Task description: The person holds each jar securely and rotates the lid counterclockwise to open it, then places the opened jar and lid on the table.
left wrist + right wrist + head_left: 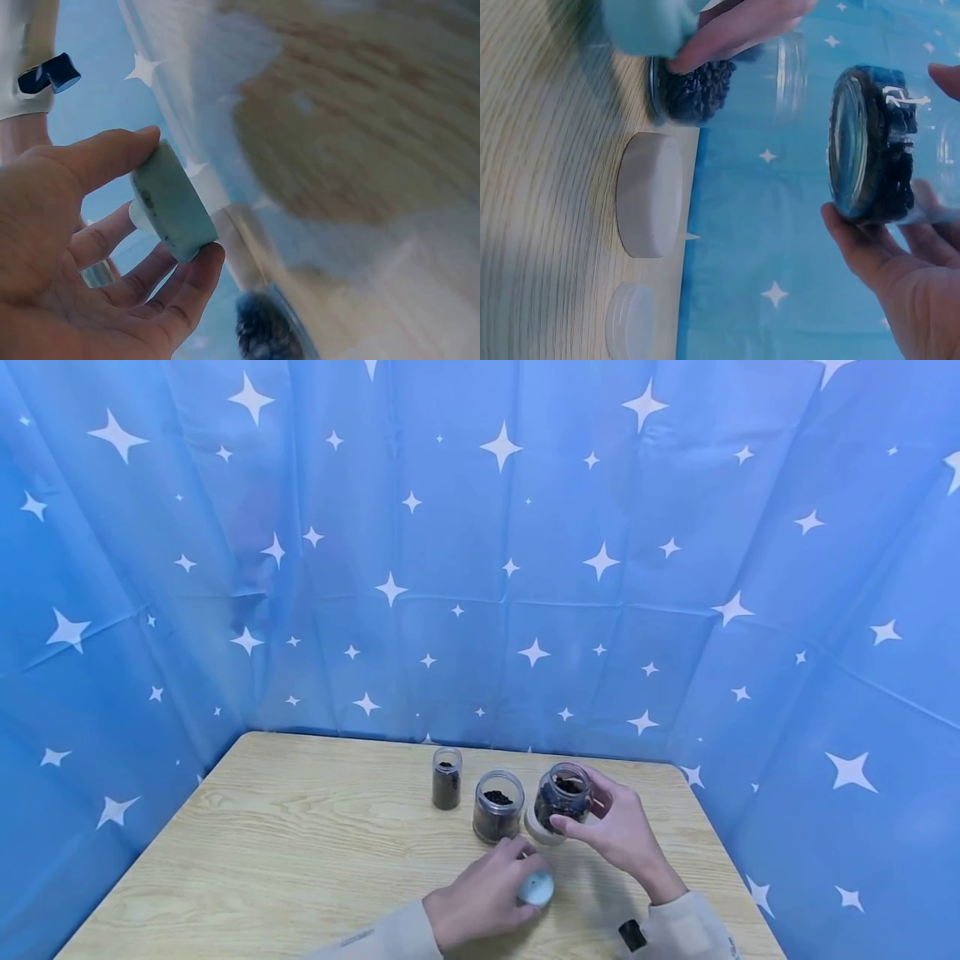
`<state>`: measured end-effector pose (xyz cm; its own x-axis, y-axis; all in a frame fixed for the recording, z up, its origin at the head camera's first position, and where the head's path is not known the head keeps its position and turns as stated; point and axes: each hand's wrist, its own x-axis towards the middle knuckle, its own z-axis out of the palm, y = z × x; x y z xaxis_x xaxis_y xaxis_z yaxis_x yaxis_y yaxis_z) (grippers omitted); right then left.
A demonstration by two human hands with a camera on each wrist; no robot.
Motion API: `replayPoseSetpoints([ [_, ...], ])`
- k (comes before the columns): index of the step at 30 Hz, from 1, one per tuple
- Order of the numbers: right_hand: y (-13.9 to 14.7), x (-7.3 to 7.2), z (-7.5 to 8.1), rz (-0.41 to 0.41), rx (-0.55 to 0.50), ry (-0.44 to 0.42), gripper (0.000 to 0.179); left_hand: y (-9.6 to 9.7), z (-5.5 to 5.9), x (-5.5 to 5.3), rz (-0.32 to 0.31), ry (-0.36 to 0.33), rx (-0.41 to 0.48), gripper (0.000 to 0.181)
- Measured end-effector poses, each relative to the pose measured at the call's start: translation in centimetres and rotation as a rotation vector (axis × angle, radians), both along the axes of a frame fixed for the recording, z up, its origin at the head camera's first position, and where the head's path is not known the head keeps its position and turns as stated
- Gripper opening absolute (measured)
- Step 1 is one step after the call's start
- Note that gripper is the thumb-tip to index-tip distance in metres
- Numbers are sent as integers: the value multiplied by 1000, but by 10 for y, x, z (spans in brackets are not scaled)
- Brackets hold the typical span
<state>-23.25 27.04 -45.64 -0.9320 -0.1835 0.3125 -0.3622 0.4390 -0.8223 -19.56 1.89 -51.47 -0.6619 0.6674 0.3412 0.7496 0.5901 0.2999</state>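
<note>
My right hand (626,835) grips a clear glass jar (564,806) part filled with dark pieces, its mouth uncovered. In the right wrist view that jar (889,150) is lifted off the table, its round base showing. Under it in the head view lies a thick round white lid (542,833). My left hand (491,887) pinches a pale mint-green lid (176,202) by its edge between thumb and fingers. Just beyond the left fingers stands a second uncovered glass jar (497,820), holding small dark grains.
A slimmer glass jar (446,783) with dark contents stands farther back to the left. Another whitish lid (630,322) lies near the white one in the right wrist view. The wooden table (300,827) ends against a blue star-patterned curtain (450,543).
</note>
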Motion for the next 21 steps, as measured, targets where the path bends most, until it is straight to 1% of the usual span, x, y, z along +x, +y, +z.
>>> replayPoseSetpoints([
  [2, 1, 0, 0, -4, -2, -6, 80, 4, -2, -2, 2, -14, -14, 44],
  [9, 1, -1, -4, 2, -29, -15, 81, 14, -7, -6, 0, -111, -47, 47],
  [11, 1, -2, -6, 3, -33, -17, 80, 15, -7, -8, -2, -119, -48, 48],
  [15, 1, -2, -8, 1, -37, -24, 79, 17, -7, -9, -11, -112, -43, 50],
  [17, 1, -2, -9, 0, -41, -29, 78, 17, -6, -9, -12, -121, -34, 50],
  [21, 1, -2, -10, -1, -39, -32, 78, 13, -6, -8, 4, -133, -18, 50],
])
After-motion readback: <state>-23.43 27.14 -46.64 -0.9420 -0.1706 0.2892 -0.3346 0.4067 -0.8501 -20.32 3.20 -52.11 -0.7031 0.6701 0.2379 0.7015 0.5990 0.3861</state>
